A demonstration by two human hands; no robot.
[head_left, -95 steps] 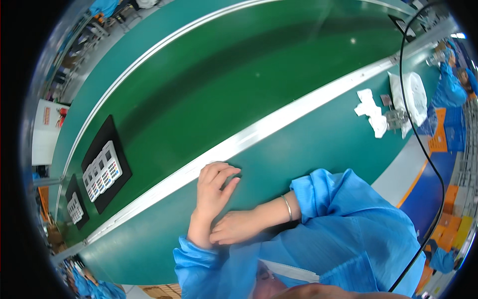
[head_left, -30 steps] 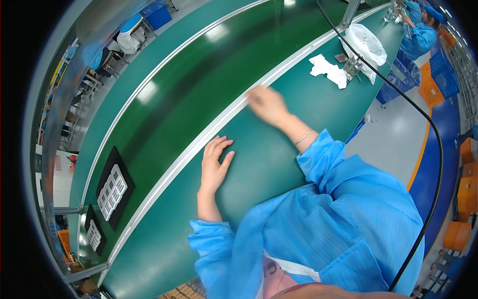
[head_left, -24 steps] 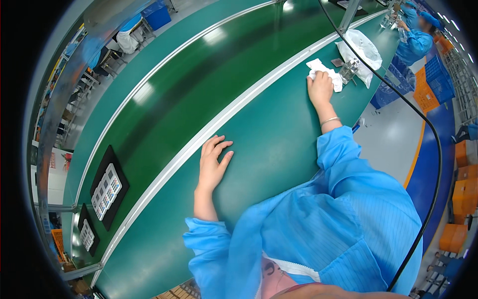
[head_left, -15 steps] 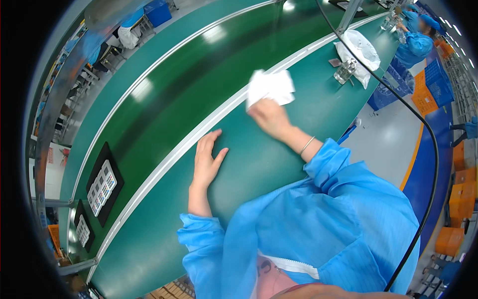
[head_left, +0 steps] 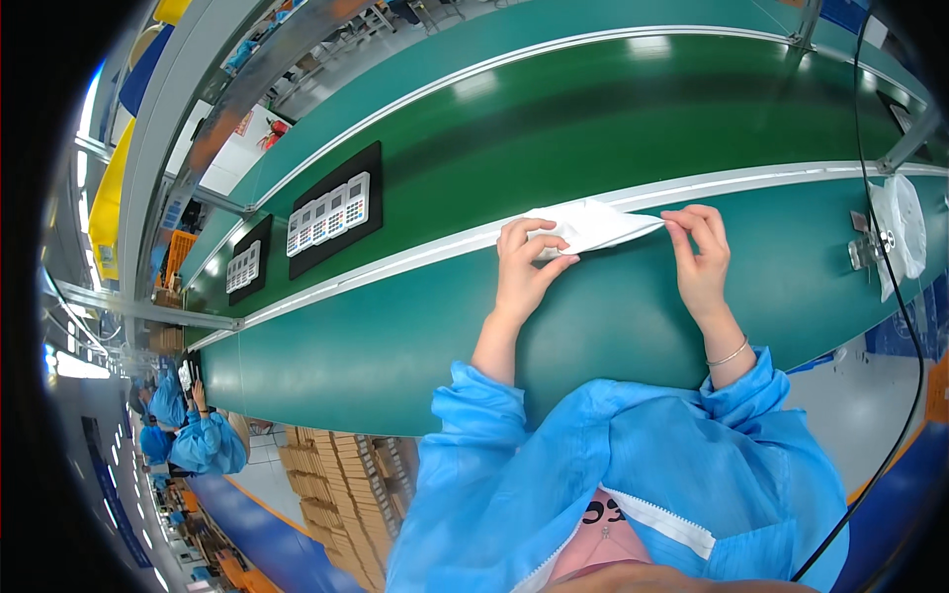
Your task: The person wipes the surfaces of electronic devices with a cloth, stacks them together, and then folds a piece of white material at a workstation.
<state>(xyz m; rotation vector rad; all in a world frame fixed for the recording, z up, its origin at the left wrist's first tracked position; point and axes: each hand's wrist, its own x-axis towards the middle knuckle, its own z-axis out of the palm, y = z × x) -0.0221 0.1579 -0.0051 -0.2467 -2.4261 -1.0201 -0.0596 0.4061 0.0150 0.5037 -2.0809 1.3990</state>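
Observation:
A white cloth [head_left: 598,225] is stretched between my two hands, over the conveyor's pale near rail. My left hand [head_left: 524,265] grips its left part, fingers bent over the top and thumb below. At the cloth's pointed right corner, my right hand [head_left: 700,259] pinches it between thumb and fingertips. The cloth looks folded; its underside is hidden. Below both hands lies the green worktop [head_left: 613,316].
White calculators [head_left: 329,212] lie on a black tray on the green conveyor [head_left: 554,128], with a smaller set [head_left: 244,267] farther left. A clear bottle [head_left: 866,250] stands near a white plastic bag [head_left: 900,232]. A black cable [head_left: 890,277] hangs at right. Cardboard stacks [head_left: 331,484] and co-workers [head_left: 203,435] appear lower left.
The view has swung left. Before, only my right hand was on the cloth, against the worktop, while my left rested apart. Now both hands hold the cloth, pulled out between them.

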